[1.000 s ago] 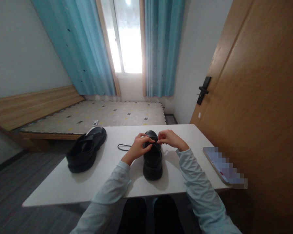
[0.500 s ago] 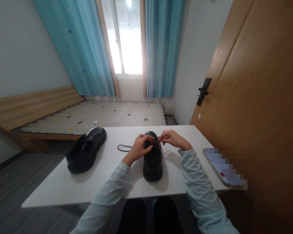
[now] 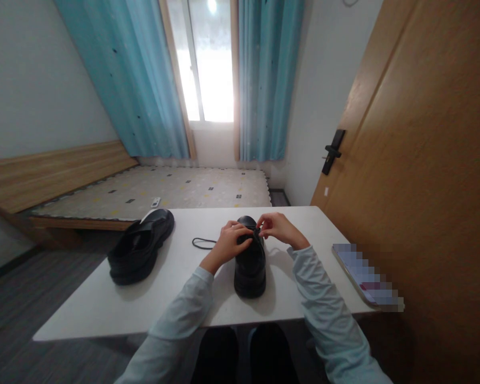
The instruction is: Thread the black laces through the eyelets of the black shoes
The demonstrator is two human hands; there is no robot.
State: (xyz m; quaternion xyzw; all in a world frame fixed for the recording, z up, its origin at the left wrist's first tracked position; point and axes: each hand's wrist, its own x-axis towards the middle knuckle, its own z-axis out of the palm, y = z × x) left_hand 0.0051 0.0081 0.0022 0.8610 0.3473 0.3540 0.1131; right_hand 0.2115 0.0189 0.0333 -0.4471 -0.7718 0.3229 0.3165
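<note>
A black lace-up shoe (image 3: 250, 280) stands on the white table in front of me, its heel toward me and its toe pointing away. My left hand (image 3: 229, 242) reaches over its left side, with curved fingers and thumb gripping the shoe around the lacing. At the right side of the lacing, my right hand (image 3: 279, 229) pinches the black shoelace close to the left fingertips. The exact contact at the eyelets is too small to make out. A loop of shoelace (image 3: 202, 244) lies on the table left of my left hand.
Another black shoe (image 3: 140, 250) rests on the left of the table (image 3: 184, 298). A flat, pixelated object (image 3: 364, 277) lies at the right edge, near a wooden door (image 3: 424, 186). Beyond the table is a bed (image 3: 192, 186) with a small white remote (image 3: 156, 202).
My right hand has shifted slightly left, its fingers closer over the lacing. My left hand stays at the shoe almost unmoved.
</note>
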